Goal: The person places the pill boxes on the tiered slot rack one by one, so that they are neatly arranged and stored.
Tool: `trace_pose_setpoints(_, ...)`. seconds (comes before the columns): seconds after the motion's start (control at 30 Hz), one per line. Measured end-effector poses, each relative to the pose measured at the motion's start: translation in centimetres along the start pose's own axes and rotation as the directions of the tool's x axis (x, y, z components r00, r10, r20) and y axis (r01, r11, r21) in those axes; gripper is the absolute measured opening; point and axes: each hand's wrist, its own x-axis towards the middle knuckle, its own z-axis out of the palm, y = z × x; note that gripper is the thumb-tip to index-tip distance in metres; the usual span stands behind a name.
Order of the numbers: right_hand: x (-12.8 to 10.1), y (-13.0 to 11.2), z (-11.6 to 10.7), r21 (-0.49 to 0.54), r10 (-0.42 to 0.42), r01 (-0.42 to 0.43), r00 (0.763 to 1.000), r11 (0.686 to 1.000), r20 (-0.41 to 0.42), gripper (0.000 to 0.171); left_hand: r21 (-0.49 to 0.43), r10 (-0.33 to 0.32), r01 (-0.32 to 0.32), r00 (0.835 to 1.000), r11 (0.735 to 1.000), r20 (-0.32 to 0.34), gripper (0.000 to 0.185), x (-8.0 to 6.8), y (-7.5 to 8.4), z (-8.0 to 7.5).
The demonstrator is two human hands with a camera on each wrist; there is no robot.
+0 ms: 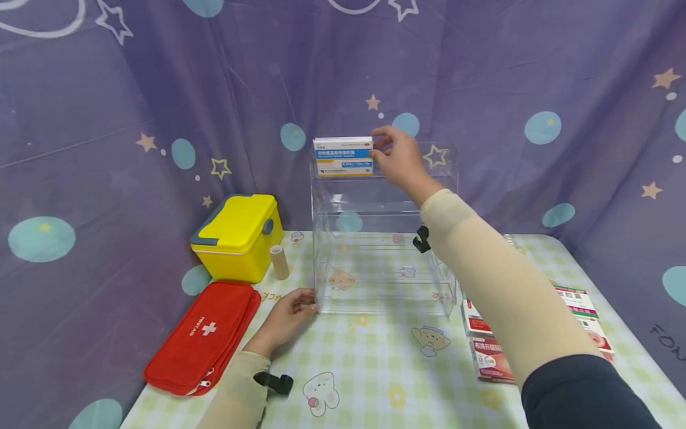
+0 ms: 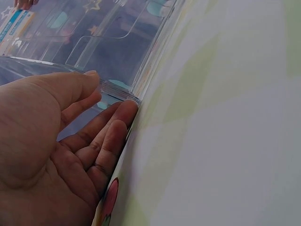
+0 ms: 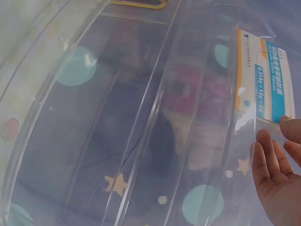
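Observation:
A clear, tiered acrylic display rack [image 1: 383, 304] stands on the table. On its top tier, at the left end, a white medicine box [image 1: 344, 164] with blue and orange bands stands upright. My right hand [image 1: 401, 159] is at the box's right end, its thumb [image 3: 292, 128] touching the corner and the other fingers extended beside it, not wrapped round the box. Low down, my left hand [image 1: 288, 319] rests at the rack's front left corner. In the left wrist view its loosely bent fingertips [image 2: 128, 109] touch the rack's bottom edge, with the thumb apart from them.
Left of the rack are a yellow case [image 1: 236, 235], a small cardboard tube [image 1: 279, 263] and a red first-aid pouch [image 1: 200, 339]. Several medicine boxes [image 1: 490, 360] lie on the right, partly behind my right forearm. A purple curtain [image 1: 482, 71] hangs behind.

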Motion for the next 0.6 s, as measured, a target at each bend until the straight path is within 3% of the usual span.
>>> trace_pose_setpoints(0.17,-2.0,0.5,-1.8,0.019,-0.078,0.079,0.996,0.997,-0.042,0.041,0.020,-0.011,0.011,1.000,1.000,-0.005,0.040,0.1,-0.1,0.0)
trace_pose_setpoints(0.33,-5.5,1.7,-5.1,0.077,-0.124,0.132,0.987,0.988,-0.098,0.035,0.027,-0.016,0.016,1.000,1.000,0.010,0.040,0.0,-0.1,0.0)
trace_pose_setpoints(0.47,-8.6,3.9,-7.7,0.097,-0.126,0.139,0.983,0.986,-0.131,0.032,0.020,-0.035,0.034,0.999,0.999,0.018,0.040,-0.1,0.0,-0.2)
trace_pose_setpoints(0.6,-11.6,7.1,-10.3,0.051,-0.095,0.103,0.986,0.993,-0.135,0.035,0.019,-0.035,0.035,0.999,0.999,0.006,0.040,-0.1,-0.2,-0.2)
